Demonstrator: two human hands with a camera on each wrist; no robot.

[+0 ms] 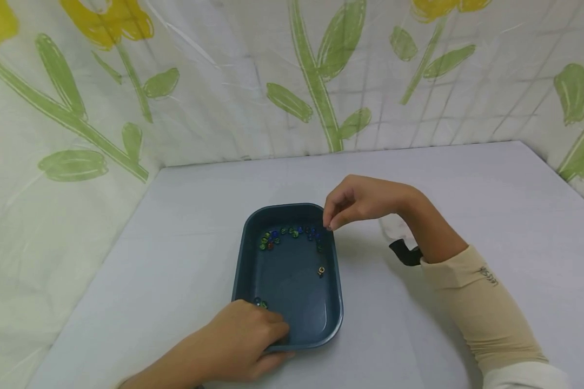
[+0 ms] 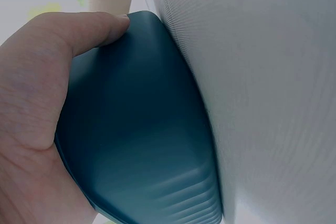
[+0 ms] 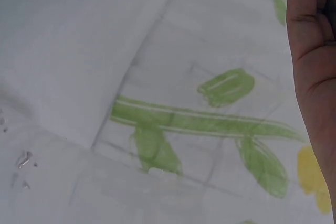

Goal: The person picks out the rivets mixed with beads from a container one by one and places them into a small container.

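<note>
Dark teal plastic forms a shallow rectangular tray (image 1: 331,302) with rounded corners, sitting on a pale grey table (image 1: 467,216). Nearest the viewer, the left hand (image 1: 245,340) grips the tray's near edge: its fingers curl over the rim into the tray, and the thumb lies along the outer wall. The left wrist view shows the same hold from below, with the thumb pressed flat against the tray's outer wall (image 2: 147,129) and the palm wrapped round its corner.

Just beside the left fingers, inside the near left corner, lie two small glass marbles (image 1: 260,303). Farther in, one lone marble (image 1: 321,270) rests near the right wall. A line of green, blue and red marbles (image 1: 289,233) curves along the far wall of the tray.

Above the far right corner hangs the right hand (image 1: 357,200), wrist bent, fingertips drawn closely together and pointing down at the marbles. Whether they pinch a marble cannot be told. A beige sleeve (image 1: 477,308) covers the right forearm.

Beyond the table hangs a white cloth (image 1: 224,81) printed with green stems and yellow flowers.
</note>
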